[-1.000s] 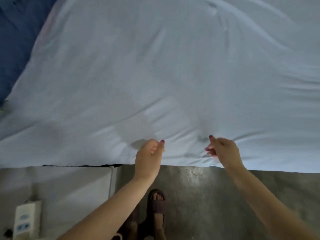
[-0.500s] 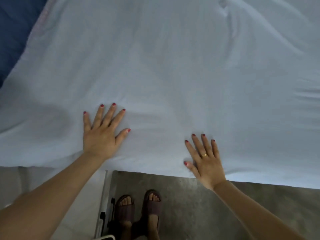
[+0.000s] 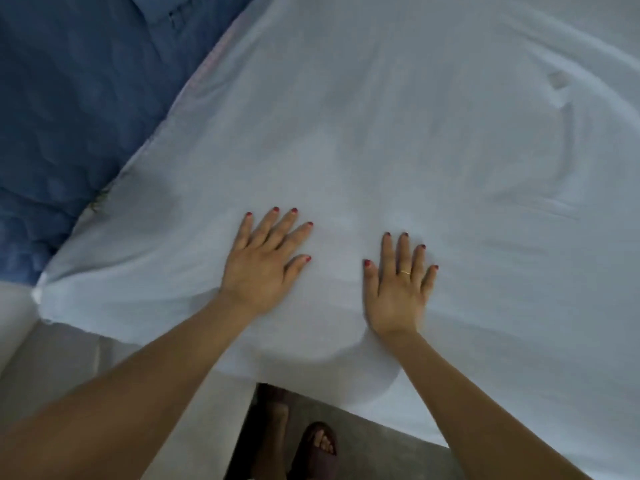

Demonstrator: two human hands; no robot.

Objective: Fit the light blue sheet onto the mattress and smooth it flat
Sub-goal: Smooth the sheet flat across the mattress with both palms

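Two hands flat, fingers spread wide: left hand [image 3: 265, 261], right hand [image 3: 398, 282] on sheet [image 3: 381, 133] | we should sweep outward toward far creases, pressing lightly.

no legible text, labels, numbers, signs

A rumpled dark blue quilted fabric [image 3: 69, 116] fills the upper left corner. Along the lower left runs a pale white flat surface [image 3: 62, 358], its nature unclear. At the bottom lies a grey mottled concrete floor [image 3: 374, 445]. The light is dim and even.
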